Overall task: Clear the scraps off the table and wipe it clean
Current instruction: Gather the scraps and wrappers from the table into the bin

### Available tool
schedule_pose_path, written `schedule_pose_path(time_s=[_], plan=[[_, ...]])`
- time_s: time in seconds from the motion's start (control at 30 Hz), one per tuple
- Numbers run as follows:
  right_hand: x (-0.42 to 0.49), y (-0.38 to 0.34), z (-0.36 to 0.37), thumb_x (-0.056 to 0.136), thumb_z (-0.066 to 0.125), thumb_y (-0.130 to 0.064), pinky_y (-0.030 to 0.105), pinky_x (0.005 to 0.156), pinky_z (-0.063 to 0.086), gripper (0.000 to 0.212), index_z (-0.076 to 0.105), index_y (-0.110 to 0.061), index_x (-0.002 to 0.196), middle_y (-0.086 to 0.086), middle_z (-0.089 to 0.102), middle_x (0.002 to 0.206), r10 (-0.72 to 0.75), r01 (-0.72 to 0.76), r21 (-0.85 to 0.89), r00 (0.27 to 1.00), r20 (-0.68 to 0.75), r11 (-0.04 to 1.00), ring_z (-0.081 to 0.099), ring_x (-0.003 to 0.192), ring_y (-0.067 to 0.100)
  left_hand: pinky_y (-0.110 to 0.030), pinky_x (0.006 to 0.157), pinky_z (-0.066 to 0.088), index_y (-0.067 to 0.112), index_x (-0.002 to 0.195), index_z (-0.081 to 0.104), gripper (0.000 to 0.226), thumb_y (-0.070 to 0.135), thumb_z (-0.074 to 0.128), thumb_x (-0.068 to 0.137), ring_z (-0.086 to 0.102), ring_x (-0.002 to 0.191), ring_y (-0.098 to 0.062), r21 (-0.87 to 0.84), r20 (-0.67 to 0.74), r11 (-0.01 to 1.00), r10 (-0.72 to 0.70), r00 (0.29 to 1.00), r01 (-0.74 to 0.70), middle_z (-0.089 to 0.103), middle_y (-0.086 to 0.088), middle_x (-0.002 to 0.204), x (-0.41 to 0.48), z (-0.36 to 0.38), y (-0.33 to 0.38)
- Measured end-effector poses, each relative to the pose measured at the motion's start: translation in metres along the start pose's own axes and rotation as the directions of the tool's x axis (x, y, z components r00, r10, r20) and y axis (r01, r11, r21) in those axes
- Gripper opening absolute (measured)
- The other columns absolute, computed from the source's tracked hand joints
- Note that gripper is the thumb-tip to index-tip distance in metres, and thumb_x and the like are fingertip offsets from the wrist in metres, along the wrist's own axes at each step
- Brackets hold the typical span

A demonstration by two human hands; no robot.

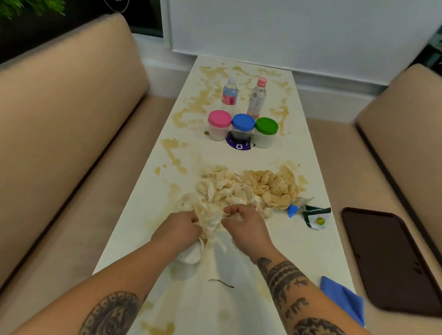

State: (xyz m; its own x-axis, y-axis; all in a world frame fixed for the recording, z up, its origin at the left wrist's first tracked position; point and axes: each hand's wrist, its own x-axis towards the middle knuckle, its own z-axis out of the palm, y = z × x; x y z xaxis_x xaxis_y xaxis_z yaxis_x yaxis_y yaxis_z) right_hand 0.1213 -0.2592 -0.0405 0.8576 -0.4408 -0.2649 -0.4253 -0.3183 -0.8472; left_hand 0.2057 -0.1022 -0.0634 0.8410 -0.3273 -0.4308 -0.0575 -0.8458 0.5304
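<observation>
Scraps of soaked, crumpled tissue (247, 188) lie heaped across the middle of the frame on the long white table (300, 253), which runs from the bottom edge up to the wall at centre top and is smeared with brown stains (204, 97) along most of its length. Beige bench seats (45, 132) flank it on both sides, and a dark brown tray (389, 260) rests on the right-hand seat. The near end of the heap reaches down to the hands at lower centre: the left hand (178, 231) has its fingers curled round a bunch of the wet tissue, with a white wad showing just below its wrist, and the right hand (247, 226) pinches the same bunch from the other side, fingers bent into it. The rest of the pile spreads above and to the right of both hands, untouched. A folded blue cloth (344, 300) sits at the table's right edge in the lower right. Above the heap stand three jars with pink (219, 125), blue (242, 128) and green (266, 131) lids in a row, and behind them two clear bottles (257, 98). Small torn sachets (314, 217) lie just right of the heap.
</observation>
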Motion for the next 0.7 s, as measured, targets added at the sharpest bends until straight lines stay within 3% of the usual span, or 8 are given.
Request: schedule_pose_path(time_s=[0.07,0.13,0.2,0.37,0.5,0.57,0.63,0.7], plan=[[0.012,0.000,0.011,0.094,0.065,-0.027,0.028,0.094,0.047,0.033,0.064,-0.026,0.126,-0.005,0.054,0.132,-0.100,0.122,-0.304,0.991,0.085,0.945,0.058,0.116,0.015,-0.026,0.060,0.045,0.031,0.101,0.068,0.014,0.029,0.061,0.089,0.058,0.080,-0.009,-0.136,0.013,0.990,-0.020,1.000,0.022,0.060,0.009,0.093,-0.007,-0.006,-0.008],[0.021,0.003,0.021,0.095,0.065,-0.032,0.033,0.100,0.046,0.046,0.055,-0.026,0.139,0.002,0.048,0.139,-0.118,0.193,-0.479,0.976,0.182,0.856,0.055,0.123,0.023,-0.025,0.061,0.045,0.033,0.097,0.069,0.010,0.034,0.064,0.089,0.060,0.083,-0.011,-0.257,0.030,0.966,-0.033,0.999,0.039,0.064,0.006,0.101,-0.016,-0.012,-0.020],[0.024,0.006,0.029,0.094,0.066,-0.036,0.036,0.094,0.049,0.051,0.052,-0.026,0.142,0.006,0.047,0.133,-0.080,0.227,-0.597,0.962,0.262,0.769,0.057,0.116,0.029,-0.026,0.062,0.045,0.033,0.091,0.069,0.005,0.036,0.067,0.088,0.062,0.082,-0.016,-0.320,0.043,0.946,-0.033,0.999,0.045,0.068,0.002,0.099,-0.025,-0.017,-0.032],[0.014,0.017,0.036,0.101,0.053,-0.029,0.036,0.075,0.052,0.019,0.062,-0.015,0.109,0.006,0.052,0.113,-0.165,0.282,-0.676,0.958,0.234,0.681,0.060,0.088,0.028,-0.025,0.055,0.039,0.019,0.084,0.060,0.014,0.028,0.069,0.089,0.053,0.065,-0.014,-0.443,0.093,0.895,-0.015,0.996,0.055,0.060,0.004,0.076,-0.049,-0.025,-0.055],[-0.001,0.011,0.034,0.097,0.052,-0.030,0.032,0.066,0.044,0.018,0.058,-0.014,0.093,0.001,0.049,0.107,-0.197,0.224,-0.546,0.974,0.109,0.807,0.055,0.076,0.021,-0.022,0.048,0.034,0.023,0.075,0.052,0.023,0.024,0.070,0.088,0.047,0.058,-0.011,-0.561,0.072,0.824,-0.039,0.997,0.072,0.052,0.007,0.067,-0.061,-0.024,-0.068],[-0.010,0.003,0.033,0.093,0.053,-0.027,0.034,0.062,0.042,0.019,0.052,-0.010,0.084,0.002,0.054,0.091,-0.182,0.166,-0.376,0.983,-0.007,0.912,0.051,0.069,0.019,-0.023,0.053,0.036,0.028,0.071,0.054,0.023,0.027,0.071,0.086,0.051,0.060,-0.013,-0.648,0.077,0.755,-0.063,0.995,0.098,0.060,0.007,0.068,-0.067,-0.026,-0.072],[-0.019,-0.005,0.032,0.091,0.054,-0.024,0.032,0.055,0.035,0.021,0.044,-0.011,0.077,0.000,0.048,0.073,-0.119,0.105,-0.159,0.990,-0.081,0.982,0.041,0.061,0.017,-0.028,0.065,0.044,0.032,0.079,0.061,0.011,0.033,0.072,0.080,0.062,0.072,-0.019,-0.715,0.102,0.687,-0.081,0.991,0.130,0.075,0.001,0.088,-0.076,-0.030,-0.075],[-0.026,-0.014,0.034,0.091,0.054,-0.020,0.029,0.054,0.030,0.022,0.039,-0.014,0.076,0.000,0.040,0.071,-0.034,0.043,0.100,0.995,-0.089,0.994,0.034,0.063,0.016,-0.033,0.072,0.047,0.030,0.096,0.065,0.025,0.036,0.072,0.073,0.068,0.079,-0.022,-0.763,0.108,0.632,-0.074,0.991,0.131,0.078,-0.004,0.100,-0.085,-0.036,-0.081]])
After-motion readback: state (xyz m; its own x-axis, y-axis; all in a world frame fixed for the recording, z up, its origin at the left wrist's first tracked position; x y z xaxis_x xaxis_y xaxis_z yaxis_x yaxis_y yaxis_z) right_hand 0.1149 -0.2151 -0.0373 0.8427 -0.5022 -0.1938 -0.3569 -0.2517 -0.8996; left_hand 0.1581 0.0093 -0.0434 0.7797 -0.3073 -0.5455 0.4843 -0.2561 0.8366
